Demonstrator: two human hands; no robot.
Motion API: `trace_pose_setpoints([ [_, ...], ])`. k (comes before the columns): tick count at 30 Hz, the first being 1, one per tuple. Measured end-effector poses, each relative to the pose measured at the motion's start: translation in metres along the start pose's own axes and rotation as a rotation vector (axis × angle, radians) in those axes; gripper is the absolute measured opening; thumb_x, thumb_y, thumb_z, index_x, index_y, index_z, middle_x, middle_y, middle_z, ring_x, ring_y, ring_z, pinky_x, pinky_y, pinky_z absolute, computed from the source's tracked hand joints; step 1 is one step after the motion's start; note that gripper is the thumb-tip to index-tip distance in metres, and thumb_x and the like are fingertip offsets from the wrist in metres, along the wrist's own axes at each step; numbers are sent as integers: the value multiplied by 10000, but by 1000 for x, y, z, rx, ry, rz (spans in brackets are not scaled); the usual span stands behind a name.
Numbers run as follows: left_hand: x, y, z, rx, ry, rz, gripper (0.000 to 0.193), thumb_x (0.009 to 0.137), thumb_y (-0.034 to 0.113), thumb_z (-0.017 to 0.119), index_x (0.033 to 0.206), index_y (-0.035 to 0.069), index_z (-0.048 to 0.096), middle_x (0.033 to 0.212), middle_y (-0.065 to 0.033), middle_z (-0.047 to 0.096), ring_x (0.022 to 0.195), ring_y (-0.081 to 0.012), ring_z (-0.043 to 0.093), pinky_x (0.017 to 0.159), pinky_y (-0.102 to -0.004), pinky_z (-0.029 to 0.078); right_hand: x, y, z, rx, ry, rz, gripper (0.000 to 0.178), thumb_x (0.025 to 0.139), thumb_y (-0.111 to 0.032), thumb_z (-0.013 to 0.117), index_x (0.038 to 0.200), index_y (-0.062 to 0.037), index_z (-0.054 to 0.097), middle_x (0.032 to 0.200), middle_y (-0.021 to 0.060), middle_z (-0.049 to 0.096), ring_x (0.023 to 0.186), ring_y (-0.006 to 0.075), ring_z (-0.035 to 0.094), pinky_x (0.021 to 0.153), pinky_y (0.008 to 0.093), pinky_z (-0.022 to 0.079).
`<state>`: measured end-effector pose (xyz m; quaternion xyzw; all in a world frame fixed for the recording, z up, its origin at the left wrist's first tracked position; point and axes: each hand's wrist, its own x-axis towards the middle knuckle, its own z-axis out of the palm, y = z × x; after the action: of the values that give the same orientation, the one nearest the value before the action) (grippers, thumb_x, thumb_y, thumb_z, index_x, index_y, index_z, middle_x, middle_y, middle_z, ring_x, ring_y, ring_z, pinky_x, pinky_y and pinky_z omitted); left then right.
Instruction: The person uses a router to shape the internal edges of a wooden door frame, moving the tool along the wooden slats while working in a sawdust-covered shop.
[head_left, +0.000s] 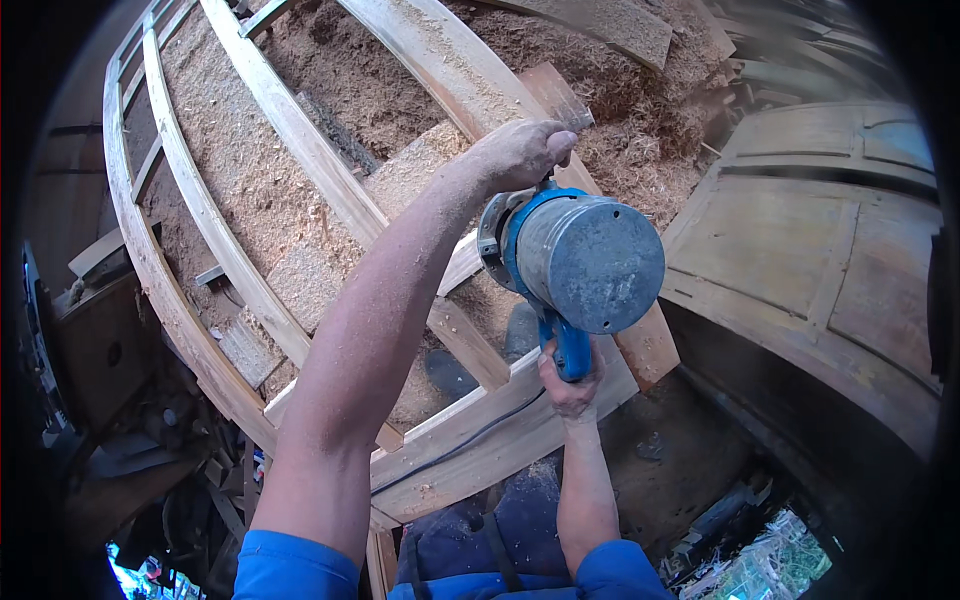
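A blue corded power tool (605,265) with a large grey metal drum sits over the right-hand wooden board of a pale timber frame (430,60). Its exact kind is hard to make out. My left hand (530,155) is closed at the tool's far end, where a small stem shows under the fist. My right hand (572,380) wraps round the blue handle at the near end. From that handle a black cord (460,445) trails left across the near rail (500,440). The drum hides the tool's underside and the wood beneath it.
Sawdust and shavings (330,60) cover the ground between the frame's long bars. A panelled wooden door (770,240) lies at the right. Stacked planks (820,50) are at the far right. Scrap wood (210,480) is heaped at the lower left.
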<state>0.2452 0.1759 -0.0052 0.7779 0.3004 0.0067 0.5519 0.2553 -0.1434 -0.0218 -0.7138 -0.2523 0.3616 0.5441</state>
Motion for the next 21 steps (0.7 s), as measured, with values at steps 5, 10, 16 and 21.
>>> trace_pose_setpoints([
  [5, 2, 3, 0, 0, 1, 3, 447, 982, 383, 388, 925, 26, 649, 864, -137, 647, 826, -251, 633, 787, -399, 496, 2, 0, 1, -24, 9, -14, 284, 717, -20, 682, 979, -37, 573, 753, 35, 623, 657, 144, 612, 639, 294, 500],
  [10, 2, -4, 2, 16, 45, 42, 442, 981, 376, 391, 909, 23, 646, 828, -129, 639, 790, -241, 627, 774, -392, 495, 0, -1, 4, 3, 18, 19, 287, 716, -22, 685, 982, -36, 578, 753, 39, 628, 659, 145, 615, 644, 296, 506],
  [16, -4, 3, 4, -31, 37, 13, 468, 992, 396, 393, 917, 9, 644, 824, -129, 638, 781, -239, 624, 760, -389, 496, 1, -2, -2, -55, 10, -41, 268, 725, -26, 686, 975, -39, 591, 772, 35, 635, 670, 140, 617, 650, 294, 508],
  [21, -12, 0, 6, -22, 74, 29, 468, 995, 392, 388, 917, 6, 640, 780, -123, 610, 752, -237, 613, 719, -385, 490, -5, -1, -1, -11, 16, 13, 263, 726, -29, 700, 966, -42, 593, 759, 27, 631, 677, 132, 618, 643, 293, 503],
])
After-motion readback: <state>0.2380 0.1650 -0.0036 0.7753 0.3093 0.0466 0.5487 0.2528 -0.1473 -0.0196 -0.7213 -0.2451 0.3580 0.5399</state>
